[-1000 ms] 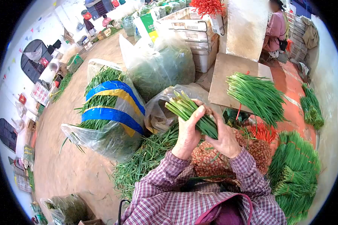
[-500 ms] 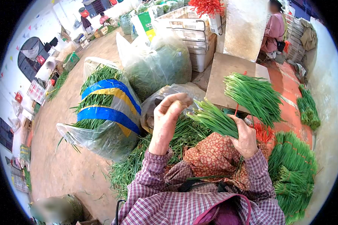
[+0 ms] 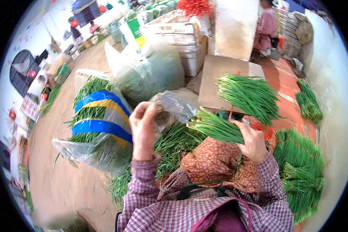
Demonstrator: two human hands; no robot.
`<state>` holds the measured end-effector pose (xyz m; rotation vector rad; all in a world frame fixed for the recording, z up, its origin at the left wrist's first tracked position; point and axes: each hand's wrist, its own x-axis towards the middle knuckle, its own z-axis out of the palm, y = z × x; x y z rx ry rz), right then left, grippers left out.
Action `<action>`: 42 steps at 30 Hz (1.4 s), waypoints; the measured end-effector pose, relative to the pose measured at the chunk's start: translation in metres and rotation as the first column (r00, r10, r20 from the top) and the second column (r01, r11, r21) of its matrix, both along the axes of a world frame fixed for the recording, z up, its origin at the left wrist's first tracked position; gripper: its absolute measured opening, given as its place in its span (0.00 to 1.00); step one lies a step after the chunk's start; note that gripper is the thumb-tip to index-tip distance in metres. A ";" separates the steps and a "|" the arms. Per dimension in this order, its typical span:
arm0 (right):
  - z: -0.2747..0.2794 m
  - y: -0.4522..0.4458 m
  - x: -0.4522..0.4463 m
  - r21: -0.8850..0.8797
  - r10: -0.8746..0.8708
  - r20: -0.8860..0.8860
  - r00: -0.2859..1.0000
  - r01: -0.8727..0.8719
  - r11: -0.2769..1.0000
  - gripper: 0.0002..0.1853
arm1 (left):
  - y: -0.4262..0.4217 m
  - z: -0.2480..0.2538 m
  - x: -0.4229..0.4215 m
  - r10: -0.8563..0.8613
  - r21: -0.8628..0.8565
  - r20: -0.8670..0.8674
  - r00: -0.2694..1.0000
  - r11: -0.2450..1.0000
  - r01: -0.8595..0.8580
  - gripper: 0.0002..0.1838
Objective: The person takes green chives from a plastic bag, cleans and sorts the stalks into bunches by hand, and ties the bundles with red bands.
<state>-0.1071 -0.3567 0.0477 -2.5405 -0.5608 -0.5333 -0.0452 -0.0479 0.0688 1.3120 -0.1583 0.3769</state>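
My right hand [image 3: 251,142] is closed round a bunch of green stalks [image 3: 216,127], whose pale ends point left. My left hand [image 3: 144,120] is raised at the left, its fingers pinched together beside a clear plastic bag [image 3: 178,104]; whatever lies between the fingertips is too small to make out. Another bunch of stalks [image 3: 249,96] rests on a board [image 3: 210,83] beyond my right hand. Below the hands, a flowered cloth [image 3: 216,160] covers my lap, with loose green leaves [image 3: 178,141] to its left.
Stuffed plastic bags [image 3: 150,73] and a blue-and-yellow striped sack [image 3: 100,120] stand at the left. Tied bundles [image 3: 301,174] are stacked at the right by the wall. White crates [image 3: 178,38] stand behind. A person in pink [image 3: 267,25] sits at the back right.
My left hand has let go of the bunch and moved left, away from it. My right hand keeps hold of the stalks. The view has shifted slightly, moving the surroundings left.
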 end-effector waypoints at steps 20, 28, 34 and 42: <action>-0.009 -0.166 0.180 -0.266 -0.224 -0.229 0.947 0.161 0.950 0.31 | -0.121 -0.057 0.047 -0.246 0.868 0.080 0.966 0.494 0.054 0.26; -0.051 -0.173 0.251 -0.394 -0.142 -0.183 0.973 0.060 0.917 0.33 | -0.272 -0.067 0.187 -0.571 0.936 0.345 0.745 0.145 -0.322 0.57; -0.035 -0.159 0.229 -0.341 -0.191 -0.146 0.971 0.131 0.931 0.38 | -0.273 -0.114 0.238 -0.565 0.970 0.239 0.790 0.102 -0.220 0.53; -0.096 -0.137 0.224 -0.327 -0.228 0.018 0.974 0.221 0.919 0.61 | -0.269 -0.112 0.250 -0.611 0.989 0.126 0.781 0.016 -0.147 0.54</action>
